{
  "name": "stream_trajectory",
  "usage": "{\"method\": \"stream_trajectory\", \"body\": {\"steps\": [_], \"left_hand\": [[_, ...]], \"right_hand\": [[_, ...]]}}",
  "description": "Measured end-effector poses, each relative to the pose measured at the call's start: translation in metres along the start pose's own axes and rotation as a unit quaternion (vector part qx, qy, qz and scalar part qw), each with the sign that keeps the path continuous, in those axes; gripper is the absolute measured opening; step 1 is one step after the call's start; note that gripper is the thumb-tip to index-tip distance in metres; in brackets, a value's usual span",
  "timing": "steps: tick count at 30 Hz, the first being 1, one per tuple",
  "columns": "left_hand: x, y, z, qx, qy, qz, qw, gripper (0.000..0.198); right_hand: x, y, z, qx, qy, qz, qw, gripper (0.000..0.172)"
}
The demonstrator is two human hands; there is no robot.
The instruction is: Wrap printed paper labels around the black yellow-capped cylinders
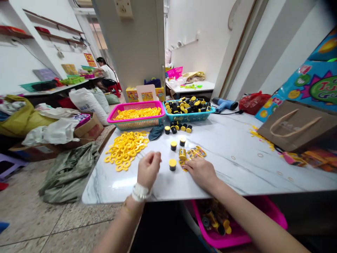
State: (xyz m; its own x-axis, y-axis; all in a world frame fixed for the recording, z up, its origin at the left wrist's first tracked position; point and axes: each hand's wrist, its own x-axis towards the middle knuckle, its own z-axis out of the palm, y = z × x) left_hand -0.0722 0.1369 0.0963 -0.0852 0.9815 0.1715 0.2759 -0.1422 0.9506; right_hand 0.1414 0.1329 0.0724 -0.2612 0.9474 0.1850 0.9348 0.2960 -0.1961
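My left hand [149, 170], with a pale beaded bracelet at the wrist, is curled closed above the front of the table; whatever its fingers hold, if anything, is hidden. Fingertips of my right hand [202, 172] are pressed together on the edge of colourful label stickers [196, 152] lying on the table. Touching the stickers stands a small jar wrapped in a yellow label [182, 154]. Between my hands is a black jar with a yellow lid [172, 164]. Two more such jars, one of them a yellow-lidded jar [173, 146], stand just behind.
Yellow plastic rings [126, 149] are heaped at left. Behind them are a pink basket [113, 117] of yellow pieces and a blue basket [195, 116] of jars. A heat gun [226, 104] and paper bag [297, 124] lie right. Below the edge is a pink tub [279, 214].
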Motion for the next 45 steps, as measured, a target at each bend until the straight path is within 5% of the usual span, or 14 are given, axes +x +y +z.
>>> {"method": "stream_trajectory", "body": {"steps": [4, 7, 12, 19, 22, 24, 26, 29, 31, 34, 39, 45], "left_hand": [[-0.066, -0.004, 0.002, -0.115, -0.049, -0.106, 0.987, 0.049], [-0.092, -0.008, 0.006, -0.130, -0.057, -0.135, 0.981, 0.051], [-0.104, -0.010, 0.009, -0.125, -0.039, -0.145, 0.981, 0.050], [-0.118, -0.002, 0.019, -0.113, -0.058, -0.118, 0.985, 0.036], [-0.121, 0.005, 0.019, -0.137, -0.075, -0.128, 0.980, 0.029], [-0.124, 0.008, 0.017, -0.140, -0.064, -0.141, 0.978, 0.028], [-0.128, 0.008, 0.014, -0.139, -0.064, -0.151, 0.977, 0.028], [-0.137, 0.006, 0.014, -0.137, -0.091, -0.155, 0.974, 0.027], [-0.144, 0.004, 0.015, -0.123, -0.051, -0.135, 0.982, 0.024], [-0.153, 0.006, 0.013, -0.075, 0.040, -0.077, 0.993, 0.019], [-0.157, 0.010, 0.008, -0.029, 0.033, -0.034, 0.998, 0.019], [-0.152, 0.001, 0.007, -0.136, 0.033, -0.098, 0.985, 0.020]], "right_hand": [[0.007, 0.005, 0.004, 0.009, 0.023, 0.000, 1.000, 0.016], [0.009, 0.005, 0.004, 0.009, 0.034, -0.001, 0.999, 0.014], [-0.007, -0.002, 0.003, -0.001, 0.051, -0.022, 0.998, 0.017], [-0.079, -0.040, -0.009, 0.096, 0.178, -0.147, 0.968, 0.021], [-0.100, -0.054, -0.007, 0.207, 0.191, -0.082, 0.956, 0.014], [-0.110, -0.061, -0.002, 0.348, 0.163, 0.033, 0.923, 0.020], [-0.116, -0.067, 0.004, 0.494, 0.063, 0.132, 0.857, 0.037], [-0.120, -0.075, 0.012, 0.608, -0.057, 0.189, 0.769, 0.039], [-0.121, -0.078, 0.016, 0.593, -0.023, 0.203, 0.779, 0.042], [-0.121, -0.081, 0.020, 0.515, 0.061, 0.194, 0.833, 0.046], [-0.124, -0.085, 0.025, 0.463, 0.104, 0.142, 0.868, 0.040], [-0.128, -0.087, 0.030, 0.424, 0.171, 0.062, 0.887, 0.033]]}}
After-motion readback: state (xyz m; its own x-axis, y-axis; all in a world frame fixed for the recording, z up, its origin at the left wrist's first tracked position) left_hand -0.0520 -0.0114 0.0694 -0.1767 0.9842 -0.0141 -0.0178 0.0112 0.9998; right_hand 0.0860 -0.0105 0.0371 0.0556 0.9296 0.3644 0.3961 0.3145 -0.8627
